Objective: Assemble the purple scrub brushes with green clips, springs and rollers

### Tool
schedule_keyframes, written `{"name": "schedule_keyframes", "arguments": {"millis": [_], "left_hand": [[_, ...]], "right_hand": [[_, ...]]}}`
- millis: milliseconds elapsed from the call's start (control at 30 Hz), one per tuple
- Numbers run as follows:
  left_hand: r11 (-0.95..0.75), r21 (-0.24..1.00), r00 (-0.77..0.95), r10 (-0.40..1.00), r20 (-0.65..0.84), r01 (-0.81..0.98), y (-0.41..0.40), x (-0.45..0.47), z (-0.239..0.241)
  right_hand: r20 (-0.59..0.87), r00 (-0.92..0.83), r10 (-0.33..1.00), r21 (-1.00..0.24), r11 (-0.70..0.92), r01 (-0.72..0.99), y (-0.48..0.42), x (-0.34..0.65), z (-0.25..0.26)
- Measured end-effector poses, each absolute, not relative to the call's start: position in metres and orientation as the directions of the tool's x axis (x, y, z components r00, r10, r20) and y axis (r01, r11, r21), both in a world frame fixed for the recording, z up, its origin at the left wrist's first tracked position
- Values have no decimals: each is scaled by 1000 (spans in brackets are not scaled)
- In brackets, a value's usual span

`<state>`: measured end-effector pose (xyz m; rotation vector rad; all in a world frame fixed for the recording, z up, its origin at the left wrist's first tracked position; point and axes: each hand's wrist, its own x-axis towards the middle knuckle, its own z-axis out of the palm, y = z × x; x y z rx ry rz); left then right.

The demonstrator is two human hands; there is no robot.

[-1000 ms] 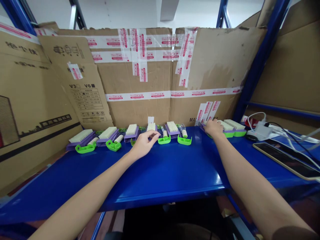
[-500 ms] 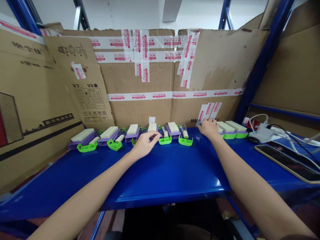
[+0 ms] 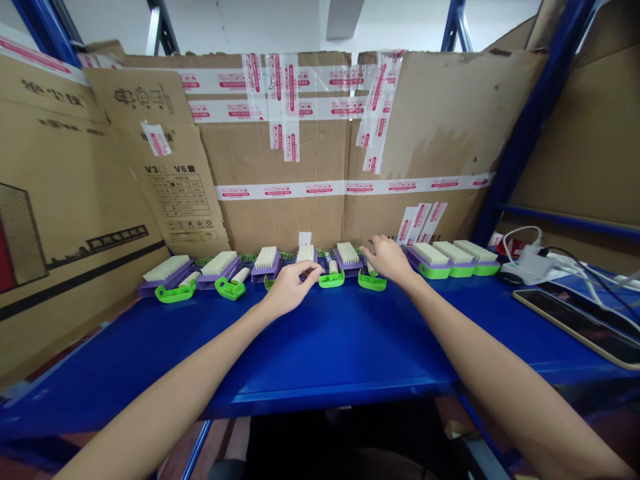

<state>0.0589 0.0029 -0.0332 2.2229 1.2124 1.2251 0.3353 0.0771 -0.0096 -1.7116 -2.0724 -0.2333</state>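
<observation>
A row of purple brushes with cream bristles stands along the back of the blue shelf, bristles up. Beside them lie green end pieces and cream rollers. My left hand is in front of one brush, thumb and fingertips together; whatever they may hold is hidden. Over a cream roller and its green end piece, my right hand reaches with fingers apart, partly covering these parts. Another brush is just left of it. To its right, brushes with green ends sit side by side.
Cardboard sheets with white and red tape wall the back and left. On the right lie a phone, a white charger and tangled cables. A blue upright post rises at the back right.
My right hand has moved left, away from the row of green-ended brushes, where another brush now shows fully. My left hand has stayed in place.
</observation>
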Motion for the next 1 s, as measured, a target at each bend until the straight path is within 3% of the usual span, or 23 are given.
{"name": "schedule_keyframes", "arguments": {"millis": [300,533,767,1000], "left_hand": [[-594,608,289,798,529,527,1,61,-34],[-620,542,323,773,545,568,1,61,-34],[-702,389,414,684,600,597,4,61,-37],[-688,406,424,706,567,602,5,60,-39]], "right_hand": [[477,-366,799,-112,468,876,51,307,-12],[419,-413,809,-42,472,881,54,309,-16],[405,-382,831,-25,428,904,62,316,-16],[396,-380,836,-36,428,903,71,324,-17]]}}
